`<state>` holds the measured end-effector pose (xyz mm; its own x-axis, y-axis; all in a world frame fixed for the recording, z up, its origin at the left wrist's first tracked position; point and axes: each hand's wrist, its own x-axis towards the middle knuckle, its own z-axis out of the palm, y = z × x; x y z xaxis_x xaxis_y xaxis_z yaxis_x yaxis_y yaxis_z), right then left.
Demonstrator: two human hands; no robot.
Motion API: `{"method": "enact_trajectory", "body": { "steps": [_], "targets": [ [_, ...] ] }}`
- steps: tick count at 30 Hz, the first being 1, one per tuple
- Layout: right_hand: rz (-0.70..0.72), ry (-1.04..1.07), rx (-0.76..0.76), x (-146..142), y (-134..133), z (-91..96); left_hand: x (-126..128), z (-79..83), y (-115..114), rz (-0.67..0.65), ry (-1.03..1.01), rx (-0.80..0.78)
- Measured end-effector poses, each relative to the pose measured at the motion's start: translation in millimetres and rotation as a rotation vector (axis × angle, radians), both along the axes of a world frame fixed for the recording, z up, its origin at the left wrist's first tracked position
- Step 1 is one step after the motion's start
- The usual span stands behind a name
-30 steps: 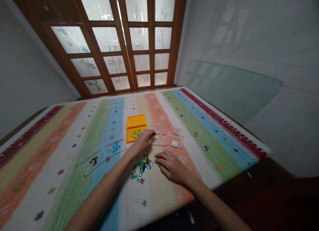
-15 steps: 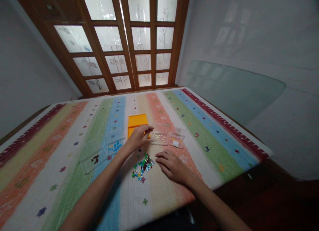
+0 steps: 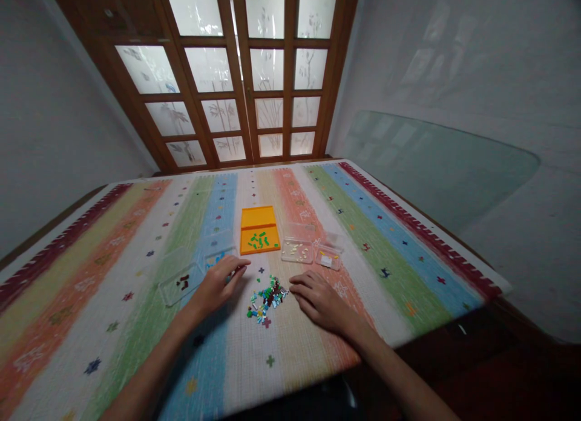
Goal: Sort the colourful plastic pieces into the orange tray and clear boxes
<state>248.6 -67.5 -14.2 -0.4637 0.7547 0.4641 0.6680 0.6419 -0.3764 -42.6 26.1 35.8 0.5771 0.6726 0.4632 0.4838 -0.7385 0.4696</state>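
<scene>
My left hand (image 3: 218, 285) hovers left of a loose pile of small coloured bricks (image 3: 271, 295), in front of a clear case with blue bricks (image 3: 218, 257). Its thumb and index finger are bent close together; whatever sits between them is too small to make out. My right hand (image 3: 320, 300) lies on the cloth at the pile's right edge, fingers loosely extended, fingertips near the bricks. Behind the pile an open orange case (image 3: 258, 218) holds several green bricks (image 3: 259, 240) in its near half.
Right of the orange case stand a clear case with cream bricks (image 3: 297, 251) and a smaller clear case with yellow pieces (image 3: 327, 259). At left lies a clear case with brown bricks (image 3: 182, 282). A striped cloth (image 3: 385, 312) covers the table.
My left hand has drawn back from over the orange case, left and nearer, uncovering the green bricks in it. My right hand stays beside the pile. The view has shifted slightly.
</scene>
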Motion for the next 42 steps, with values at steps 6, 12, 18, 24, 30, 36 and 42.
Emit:
{"method": "enact_trajectory", "body": {
  "steps": [6, 12, 18, 24, 30, 36, 42],
  "targets": [
    [-0.004, 0.002, -0.003, -0.5, -0.4, 1.5, -3.9, -24.1, -14.0, -0.043, 0.048, -0.086],
    [-0.014, 0.012, -0.03, -0.3, -1.9, 3.7, -1.2, -18.4, -18.7, -0.106, 0.098, -0.128],
    [-0.001, 0.058, -0.023, 0.0, 0.1, 5.2, -1.3, -23.1, -17.8, -0.065, 0.079, -0.092],
    [0.009, 0.068, -0.027, -24.7, -0.4, 24.6, -2.8, -27.5, -15.8, 0.022, 0.083, 0.043],
    [0.094, -0.08, -0.061, -59.1, 6.7, 28.3, -7.3, -28.7, -14.9, 0.07, 0.082, 0.115],
    [0.117, -0.214, -0.076, -70.7, 14.1, 26.7, -9.1, -26.6, -15.5, 0.094, 0.125, 0.134],
    [0.135, -0.244, -0.094, -66.8, 17.7, 26.9, -8.6, -22.5, -16.8, 0.08, 0.137, 0.126]
  ]
}}
